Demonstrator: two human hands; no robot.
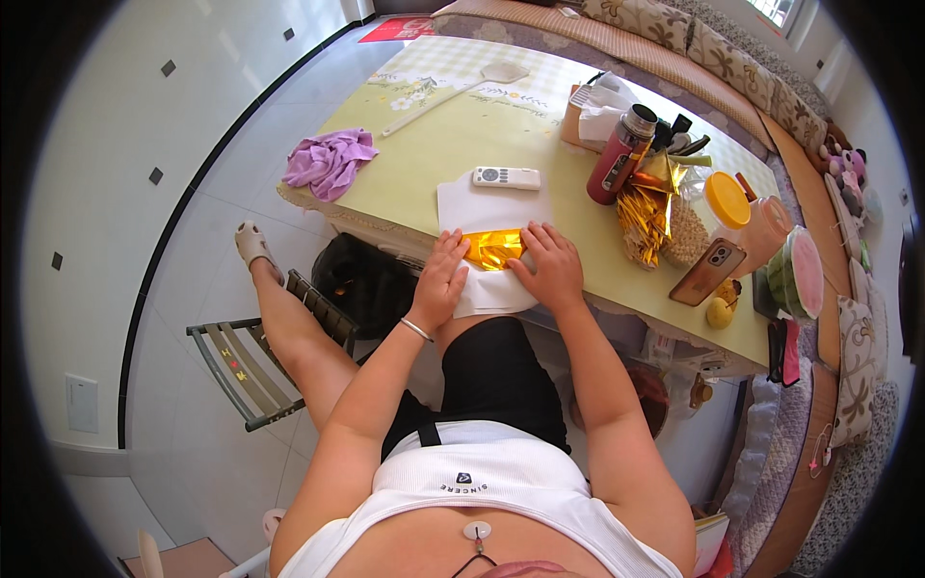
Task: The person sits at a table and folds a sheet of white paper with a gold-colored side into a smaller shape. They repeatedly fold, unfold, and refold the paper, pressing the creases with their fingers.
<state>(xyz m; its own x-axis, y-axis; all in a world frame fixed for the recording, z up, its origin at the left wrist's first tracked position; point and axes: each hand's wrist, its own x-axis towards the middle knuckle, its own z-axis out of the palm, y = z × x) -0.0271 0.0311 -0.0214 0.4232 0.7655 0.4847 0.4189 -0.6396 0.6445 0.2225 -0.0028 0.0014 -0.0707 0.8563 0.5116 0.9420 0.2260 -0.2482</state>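
A small piece of shiny gold foil paper (494,250) lies near the table's front edge, on white paper sheets (482,295) that hang a little over that edge. My left hand (441,277) rests on the foil's left end, its fingers stretched flat. At the opposite end my right hand (549,267) lies the same way, fingers extended and thumb towards the foil. Parts of both foil ends are hidden under my fingertips. Just beyond the sheets sits a white remote control (507,178).
On the right stand a dark red flask (621,154), gold foil bundles (644,217), a yellow-lidded jar (725,202), a leaning phone (708,272) and a cut watermelon (796,275). A purple cloth (330,162) and a fly swatter (453,98) lie left. A folding stool (252,371) stands below.
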